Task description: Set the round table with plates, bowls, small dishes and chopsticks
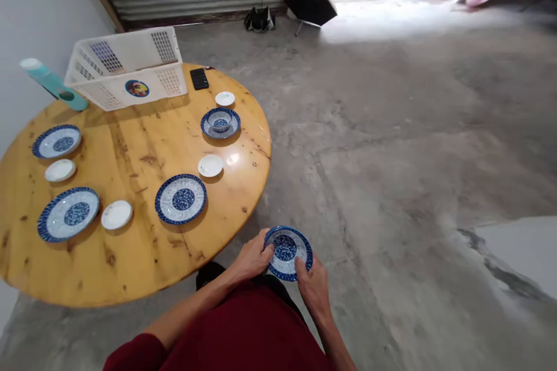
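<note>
Both my hands hold a blue-and-white patterned bowl (287, 250) in front of my body, just off the round wooden table's (130, 255) near right edge. My left hand (251, 258) grips its left rim and my right hand (312, 285) grips its lower right rim. Nearest on the table is a blue-rimmed plate (181, 198) with a small white saucer (210, 165) behind it. Farther back, another plate carries a matching bowl (220, 122).
Two more blue-rimmed plates (68, 213) (56, 141) and small white saucers (116, 214) (60, 170) (225, 98) lie on the table. A white plastic basket (126, 66), a teal bottle (54, 84) and a black device (199, 78) stand at the back. Bare concrete floor (391, 156) stretches right; a black umbrella (310, 6) lies far back.
</note>
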Demonstrator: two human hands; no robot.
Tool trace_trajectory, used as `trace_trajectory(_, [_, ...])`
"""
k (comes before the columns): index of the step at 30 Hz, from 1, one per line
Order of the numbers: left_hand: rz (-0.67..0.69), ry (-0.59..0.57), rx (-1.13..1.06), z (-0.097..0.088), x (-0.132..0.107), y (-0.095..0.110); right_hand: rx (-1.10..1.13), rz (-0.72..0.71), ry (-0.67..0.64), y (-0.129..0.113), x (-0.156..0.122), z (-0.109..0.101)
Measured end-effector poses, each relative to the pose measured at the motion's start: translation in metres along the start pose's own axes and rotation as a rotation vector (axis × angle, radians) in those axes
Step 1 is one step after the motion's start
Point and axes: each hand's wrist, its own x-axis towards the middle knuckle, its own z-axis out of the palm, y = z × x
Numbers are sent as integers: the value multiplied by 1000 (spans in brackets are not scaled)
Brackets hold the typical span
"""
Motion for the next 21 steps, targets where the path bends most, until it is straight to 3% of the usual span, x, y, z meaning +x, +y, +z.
trace_trajectory(4, [16,25,-19,28,15,36,-18,-20,-18,18,31,-41])
trace_trajectory(9, [-55,118,-34,29,31,56,3,-85,-158,9,73,-51])
trace_trajectory(16, [-114,269,-98,-1,78,69,18,-205,-273,-28,151,-33])
trace_trajectory(21, [-142,354,-107,-44,128,88,-9,-278,-325,-66,220,-19])
